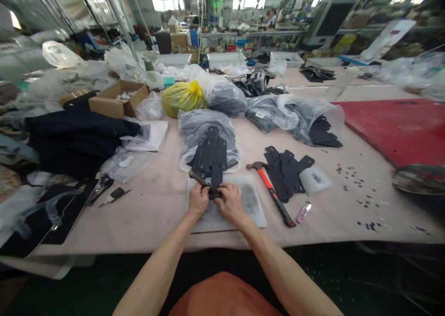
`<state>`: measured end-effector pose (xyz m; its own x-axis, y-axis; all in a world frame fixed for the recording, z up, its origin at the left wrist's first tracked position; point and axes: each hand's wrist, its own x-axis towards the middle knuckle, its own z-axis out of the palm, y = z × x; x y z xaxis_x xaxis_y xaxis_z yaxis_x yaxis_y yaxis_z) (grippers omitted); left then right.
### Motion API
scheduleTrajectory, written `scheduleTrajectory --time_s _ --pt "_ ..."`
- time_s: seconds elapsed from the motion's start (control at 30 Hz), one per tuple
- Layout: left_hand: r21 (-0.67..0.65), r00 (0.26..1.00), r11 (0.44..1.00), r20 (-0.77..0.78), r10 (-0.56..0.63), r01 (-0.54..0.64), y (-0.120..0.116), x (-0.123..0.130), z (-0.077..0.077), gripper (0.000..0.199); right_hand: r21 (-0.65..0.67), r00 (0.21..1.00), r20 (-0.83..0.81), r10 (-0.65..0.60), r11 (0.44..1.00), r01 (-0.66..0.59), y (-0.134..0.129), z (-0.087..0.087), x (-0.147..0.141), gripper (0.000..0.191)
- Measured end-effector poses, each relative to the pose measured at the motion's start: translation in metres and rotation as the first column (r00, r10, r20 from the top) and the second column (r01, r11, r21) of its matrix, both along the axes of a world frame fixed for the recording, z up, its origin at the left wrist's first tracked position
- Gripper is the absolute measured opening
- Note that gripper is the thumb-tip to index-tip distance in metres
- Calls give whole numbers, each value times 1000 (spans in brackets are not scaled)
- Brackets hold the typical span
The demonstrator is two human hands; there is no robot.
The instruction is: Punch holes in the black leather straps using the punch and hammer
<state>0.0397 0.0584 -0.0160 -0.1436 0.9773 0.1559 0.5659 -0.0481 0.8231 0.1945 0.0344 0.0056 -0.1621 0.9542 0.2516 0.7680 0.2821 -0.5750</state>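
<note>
My left hand (199,200) is closed around a dark metal tool (199,178) that points up and to the left. My right hand (231,202) pinches the lower end of a black strip (217,179), beside the left hand. Both hands are over a white cutting board (256,200) with dark marks. More black strips (207,151) lie just beyond, on a clear plastic bag (186,130). To the right rests a hammer (267,183) with a red and black handle, next to a pile of black pieces (287,172).
A pink cutter (304,212) and a small white packet (315,180) lie at the right, near scattered black bits (368,202). Behind are a yellow bag (184,99) and a cardboard box (118,100). Pliers (100,189) lie left; a red sheet (392,125) lies far right.
</note>
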Motion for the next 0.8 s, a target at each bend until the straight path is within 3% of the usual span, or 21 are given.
scheduleTrajectory --time_s 0.33,0.5,0.57,0.67,0.8 --pt "-1 986 996 -142 -89 90 0 2 0 17 -1 996 -90 -20 1000 20 2 -9 -3 8" --pt "-4 983 994 -152 -105 105 -1 5 3 16 -153 943 -324 -81 988 32 -12 12 15 15" --pt "-2 985 994 -138 -105 106 -2 5 5 16 -218 916 -376 -139 974 58 -28 27 34 19" --pt "-15 986 994 -123 -112 111 -3 5 7 15 -281 912 -316 -261 944 172 -64 39 80 35" --pt "-25 988 991 -88 -130 128 -4 4 6 15 -436 864 -69 -498 794 423 -135 26 159 36"
